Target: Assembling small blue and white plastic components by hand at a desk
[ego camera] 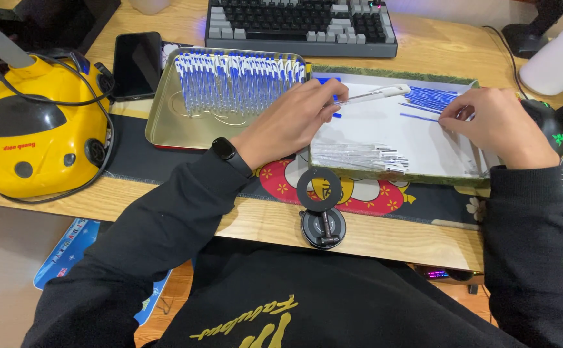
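Observation:
My left hand (294, 116) holds a clear pen barrel with a white tip (379, 94) over the white tray (385, 129), its fingers closed round the barrel's near end. My right hand (494, 122) pinches at a loose pile of thin blue refills (427, 98) in the tray's far right corner. A bundle of clear empty pen barrels (357, 156) lies along the tray's near edge. To the left, a gold metal tin (165, 116) holds a long row of assembled blue and clear pens (239, 77).
A yellow car-shaped device (36, 129) with black cables sits at the left. A black phone (136, 64) lies beside the tin, a keyboard (301, 26) behind. A black ring stand (322, 212) is at the desk's near edge, a mouse (551, 125) and white cup (562, 55) at right.

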